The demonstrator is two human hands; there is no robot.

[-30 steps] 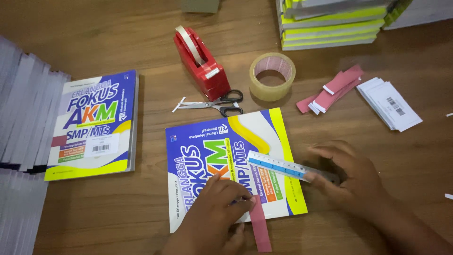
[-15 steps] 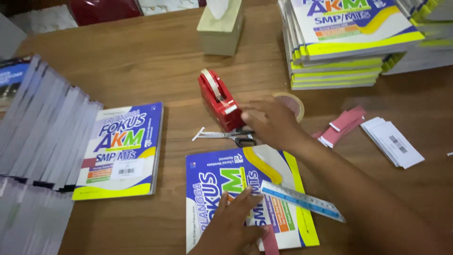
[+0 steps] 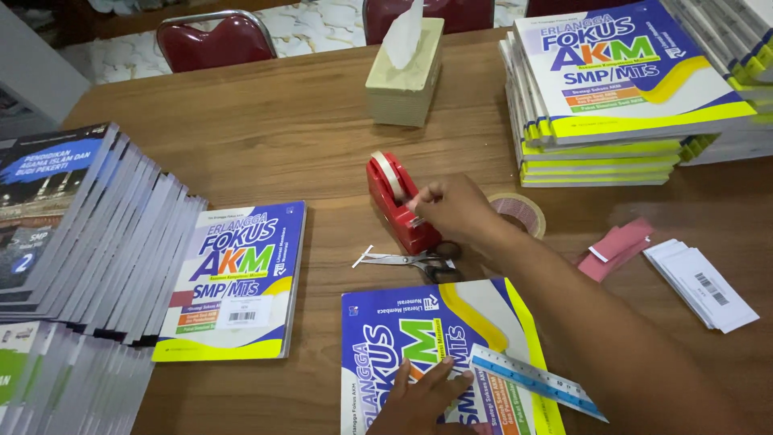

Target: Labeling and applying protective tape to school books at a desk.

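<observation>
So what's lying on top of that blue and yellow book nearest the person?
On the book rest the left hand, flat on the cover, and a clear blue ruler lying slantwise. The hand hides part of the cover, and the book's lower end is out of frame.

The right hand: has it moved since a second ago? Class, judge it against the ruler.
Yes. The right hand has left the ruler and gone up the table to the red tape dispenser.

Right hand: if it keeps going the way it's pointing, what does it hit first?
The right hand points left and is already at the red tape dispenser, fingertips at its cutter end. That is the first contact; beyond it lies bare wooden table. Depth is uncertain.
</observation>
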